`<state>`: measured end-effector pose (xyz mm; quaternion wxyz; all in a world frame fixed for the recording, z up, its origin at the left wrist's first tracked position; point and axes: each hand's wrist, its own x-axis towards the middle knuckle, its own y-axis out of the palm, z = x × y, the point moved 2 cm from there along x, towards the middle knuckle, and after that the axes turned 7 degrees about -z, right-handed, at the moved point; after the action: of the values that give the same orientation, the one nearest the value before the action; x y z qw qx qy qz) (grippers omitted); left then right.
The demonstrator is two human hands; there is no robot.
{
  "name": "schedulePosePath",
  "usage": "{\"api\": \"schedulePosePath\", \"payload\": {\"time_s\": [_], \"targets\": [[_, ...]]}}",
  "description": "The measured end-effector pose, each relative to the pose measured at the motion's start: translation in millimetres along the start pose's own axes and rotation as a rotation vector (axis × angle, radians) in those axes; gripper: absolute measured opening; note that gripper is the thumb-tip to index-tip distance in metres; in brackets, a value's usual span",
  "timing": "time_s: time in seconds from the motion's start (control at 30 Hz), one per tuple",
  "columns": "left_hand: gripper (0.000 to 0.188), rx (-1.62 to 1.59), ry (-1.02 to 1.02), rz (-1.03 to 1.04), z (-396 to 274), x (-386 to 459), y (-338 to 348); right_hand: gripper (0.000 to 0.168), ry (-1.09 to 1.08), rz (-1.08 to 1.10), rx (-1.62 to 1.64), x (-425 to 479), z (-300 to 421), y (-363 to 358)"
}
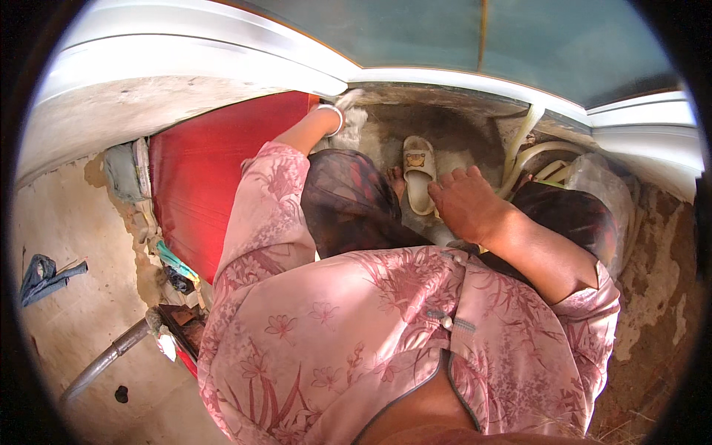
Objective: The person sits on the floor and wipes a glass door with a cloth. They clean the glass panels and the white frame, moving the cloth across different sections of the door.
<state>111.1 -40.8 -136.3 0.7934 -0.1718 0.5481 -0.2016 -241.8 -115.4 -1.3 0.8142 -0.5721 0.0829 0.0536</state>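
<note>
At the corner below the white window frame, my left hand [340, 112] is at a whitish bunched cloth [353, 128], which shows on both sides of it. A white bracelet [336, 119] rings that wrist, and the fingers are mostly hidden. My right hand [467, 203] hovers back upward between my knees, its fingers bent and its palm out of sight. Just beyond its fingertips a pale slipper [418, 173] with a bear emblem lies on the floor. My bare toes [396, 181] show left of the slipper.
A red panel [194, 183] stands close on my left. White framing [445, 78] edges dark glass [534, 44] ahead. A pale hose [534, 153] and clear plastic bag [592, 178] lie right. A metal pipe [111, 356] and dark cloth [50, 278] are on the left floor.
</note>
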Motion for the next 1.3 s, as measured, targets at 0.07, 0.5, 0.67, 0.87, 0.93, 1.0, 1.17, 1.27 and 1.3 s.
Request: {"api": "schedulePosePath", "payload": {"time_s": [0.07, 0.5, 0.67, 0.87, 0.93, 1.0, 1.17, 1.27, 1.3], "targets": [[0.039, -0.150, -0.013, 0.052, 9, 6, 35, 0.022, -0.006, 0.052, -0.009, -2, 3, -5], [0.034, -2.539, -0.657, -0.928, 12, -16, -6, 0.025, -0.127, 0.102, -0.087, 11, 20, 11], [0.038, -2.049, -0.891, -1.330, 8, 68, 46, 0.023, -0.169, 0.033, -0.045, 17, 19, 18], [0.051, -1.717, -1.132, -1.227, -9, 82, 61, 0.023, -0.146, 0.037, -0.037, 23, 11, 22], [0.050, -1.593, -1.288, -1.096, -15, 98, 68, 0.023, -0.135, 0.067, -0.030, 25, 11, 29], [0.049, -1.943, -1.201, -0.773, -17, 75, 36, 0.022, -0.117, 0.047, -0.015, 26, 8, 34], [0.051, -2.045, -1.046, -0.838, -18, 67, 53, 0.021, -0.161, 0.067, -0.076, 27, 11, 40], [0.042, -2.059, -1.017, -1.207, -11, 9, 11, 0.021, -0.169, 0.043, -0.060, 25, 17, 33], [0.039, -1.997, -1.062, -1.341, -9, 1, 16, 0.021, -0.185, 0.035, -0.064, 24, 18, 31]]}}
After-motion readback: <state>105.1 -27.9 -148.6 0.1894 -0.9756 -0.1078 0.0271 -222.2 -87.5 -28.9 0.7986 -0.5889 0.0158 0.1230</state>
